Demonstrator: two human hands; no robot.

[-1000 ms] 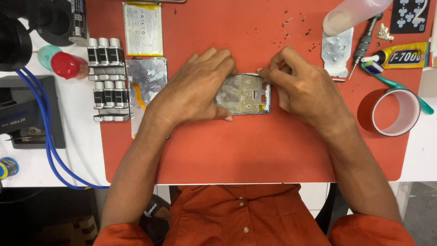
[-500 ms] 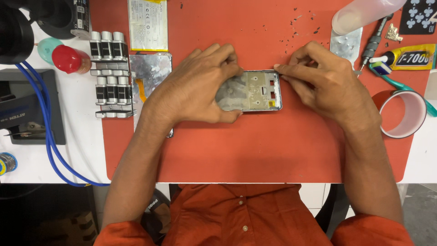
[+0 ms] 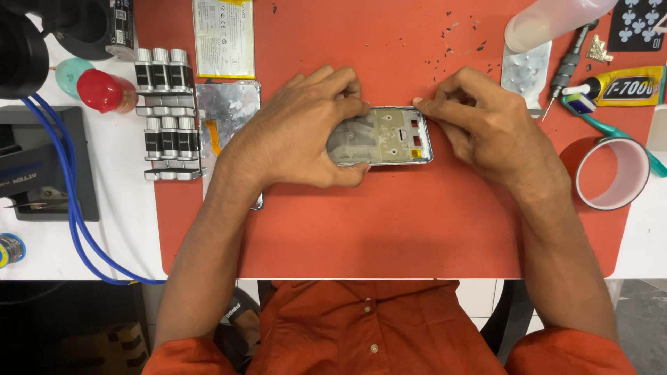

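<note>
Phone frame (image 3: 386, 136) held flat on red mat (image 3: 389, 222), long axis left-right.
Left hand (image 3: 299, 135) clasps its left end; right hand (image 3: 486, 128) pinches the far-right corner. Both hands are equally close.

One view only: the camera on my head, facing almost straight down, fairly near. Frame centre: my left hand (image 3: 299, 135) and right hand (image 3: 490, 128) on the red mat (image 3: 389, 222). Bottom edge: my orange shirt (image 3: 375, 333). Left side: white bench (image 3: 114, 229). No second view shares the scene.
</note>
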